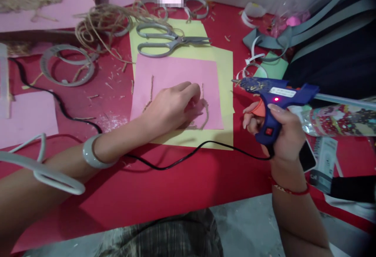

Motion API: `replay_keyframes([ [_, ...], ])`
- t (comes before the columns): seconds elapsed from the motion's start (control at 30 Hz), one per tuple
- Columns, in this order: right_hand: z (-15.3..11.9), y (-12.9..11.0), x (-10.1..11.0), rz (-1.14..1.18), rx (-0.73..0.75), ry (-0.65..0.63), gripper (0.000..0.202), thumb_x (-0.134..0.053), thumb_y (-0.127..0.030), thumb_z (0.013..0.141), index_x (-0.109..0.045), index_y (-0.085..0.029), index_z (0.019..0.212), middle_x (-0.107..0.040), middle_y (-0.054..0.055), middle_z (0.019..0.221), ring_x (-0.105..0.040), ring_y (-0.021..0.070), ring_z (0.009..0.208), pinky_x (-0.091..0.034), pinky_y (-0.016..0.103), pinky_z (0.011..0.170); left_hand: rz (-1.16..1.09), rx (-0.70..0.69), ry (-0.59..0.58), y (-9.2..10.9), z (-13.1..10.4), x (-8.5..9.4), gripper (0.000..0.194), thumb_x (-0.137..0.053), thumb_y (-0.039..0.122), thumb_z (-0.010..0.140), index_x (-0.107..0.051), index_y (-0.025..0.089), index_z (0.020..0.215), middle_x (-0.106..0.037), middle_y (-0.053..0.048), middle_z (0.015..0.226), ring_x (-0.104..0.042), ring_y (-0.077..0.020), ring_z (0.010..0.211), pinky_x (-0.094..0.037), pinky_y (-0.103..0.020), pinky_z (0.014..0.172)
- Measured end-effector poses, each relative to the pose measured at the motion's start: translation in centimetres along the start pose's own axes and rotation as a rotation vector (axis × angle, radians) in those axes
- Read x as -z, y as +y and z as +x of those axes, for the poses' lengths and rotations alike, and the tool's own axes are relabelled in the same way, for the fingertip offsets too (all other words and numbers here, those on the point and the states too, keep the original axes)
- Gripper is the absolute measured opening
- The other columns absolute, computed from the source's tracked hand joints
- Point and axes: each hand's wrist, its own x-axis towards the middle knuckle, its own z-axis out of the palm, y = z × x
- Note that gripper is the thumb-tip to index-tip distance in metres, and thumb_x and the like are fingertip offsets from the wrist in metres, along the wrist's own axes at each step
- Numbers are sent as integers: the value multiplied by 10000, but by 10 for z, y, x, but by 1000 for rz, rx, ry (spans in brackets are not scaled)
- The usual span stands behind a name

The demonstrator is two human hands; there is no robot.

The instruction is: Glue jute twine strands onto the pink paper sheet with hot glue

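In my right hand (pixel 283 128) is a blue glue gun (pixel 272 92), its red light lit, a clear glue stick out of its back and its nozzle pointing left. My fingers wrap its handle near the orange trigger (pixel 260 108). My left hand (pixel 179 100) rests over a pink paper sheet (pixel 176 69), fingers curled and pinched at thin brown twine (pixel 206 114); the fingertips are partly hidden. Another strip of twine (pixel 152 87) stands on the sheet's left side. Yellow paper (pixel 226 77) lies beneath the pink sheet.
Grey scissors (pixel 173 40) lie open on the papers' far edge, beside a loose twine bundle (pixel 100 22). Tape rings (pixel 44 69) sit left. The black cord (pixel 176 166) crosses in front. A patterned bottle (pixel 343 120) and phone (pixel 308 156) are at right.
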Motion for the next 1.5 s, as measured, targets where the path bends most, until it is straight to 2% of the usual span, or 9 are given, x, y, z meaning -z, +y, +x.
replay_keyframes([
  [0.2,4,7,-3,57,-10,22,294,-623,-401,923,-729,-160,793,-651,46,642,-492,129,506,-312,294,511,-202,170,-64,-2,23,4,267,-727,430,954,-620,203,864,-724,-19,807,-653,-171,697,-469,-293,656],
  [0.43,2,5,-10,81,58,139,311,-587,-395,941,-754,-159,827,-701,61,700,-524,124,527,-322,285,523,-77,329,-65,12,31,-6,340,-778,485,903,-580,223,812,-679,-13,739,-648,-202,699,-424,-326,655],
  [0.53,-2,3,-10,85,64,136,280,-611,-402,905,-756,-175,830,-685,47,710,-526,138,551,-331,302,527,-34,339,-85,17,30,-6,344,-788,498,875,-588,224,817,-692,-20,749,-655,-219,716,-440,-335,664],
  [0.67,-7,0,-9,78,50,125,266,-640,-435,870,-752,-195,844,-667,32,719,-515,149,571,-349,316,538,-12,337,-94,16,27,-7,263,-761,425,878,-598,225,830,-715,-23,758,-659,-222,714,-463,-334,651],
  [0.97,-8,-2,-9,86,29,109,257,-661,-419,873,-758,-181,848,-684,47,711,-504,146,567,-330,320,550,-55,149,6,-1,19,-14,158,-728,335,901,-610,229,886,-736,-27,784,-651,-210,676,-486,-333,614],
  [1.13,-6,-1,-9,45,34,100,262,-651,-432,873,-737,-187,836,-687,47,708,-506,145,563,-336,322,555,-77,155,-49,-2,17,-8,137,-713,304,934,-611,213,935,-755,-34,865,-686,-214,737,-505,-339,653],
  [1.37,-2,3,-7,-73,22,104,301,-579,-401,968,-728,-170,843,-690,49,725,-515,134,570,-348,317,566,-191,139,-63,-6,16,-7,213,-729,370,950,-580,220,925,-693,6,787,-650,-169,728,-485,-316,642],
  [1.43,0,4,-7,-96,3,106,301,-583,-404,979,-718,-178,834,-685,42,729,-511,133,574,-357,315,576,-259,160,-34,-6,18,-1,277,-734,420,967,-561,218,891,-636,27,736,-582,-132,668,-450,-308,605],
  [1.5,2,5,-6,-108,-20,114,303,-599,-419,978,-707,-188,814,-669,29,709,-487,131,562,-365,316,582,-329,212,-19,-6,23,10,388,-649,507,1049,-564,208,817,-593,35,691,-512,-96,627,-419,-307,578],
])
